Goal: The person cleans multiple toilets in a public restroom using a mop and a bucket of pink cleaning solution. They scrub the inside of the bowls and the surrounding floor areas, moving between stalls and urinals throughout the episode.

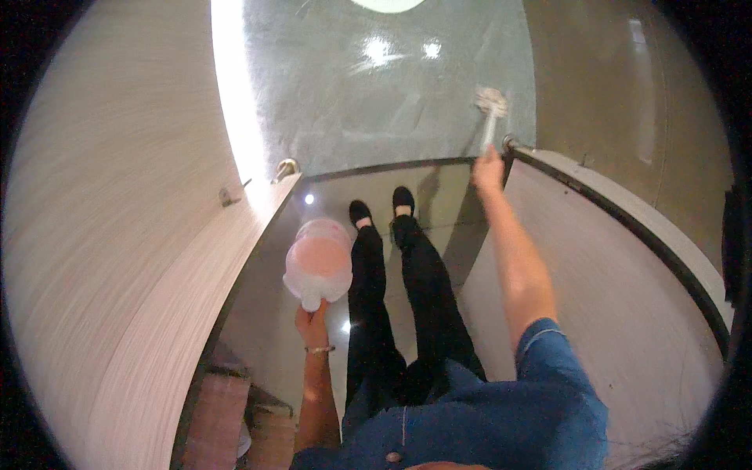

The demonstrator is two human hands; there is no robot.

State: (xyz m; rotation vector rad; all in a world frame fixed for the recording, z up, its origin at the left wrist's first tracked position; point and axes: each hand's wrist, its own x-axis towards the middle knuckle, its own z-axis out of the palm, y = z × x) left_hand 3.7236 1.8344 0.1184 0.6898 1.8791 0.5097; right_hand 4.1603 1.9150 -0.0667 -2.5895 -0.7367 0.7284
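Observation:
My left hand [312, 323] grips the near tab of a translucent pink-and-white plastic container [320, 264], held beside my left leg. The inside of the container looks peach-pink; whether it holds liquid I cannot tell. My right hand [488, 171] reaches forward and is closed around the white handle of a brush [490, 108]. Its pale, blurred head points away from me, over the grey-green surface [352, 106] ahead. Whether the bristles touch that surface I cannot tell.
Wood-grain panels stand on the left [147, 205] and right [587, 264], with metal fittings [286, 169] at their ends. A dark strip [388, 168] crosses in front of my black shoes [403, 201]. A white rounded object [389, 3] is cut off at the top.

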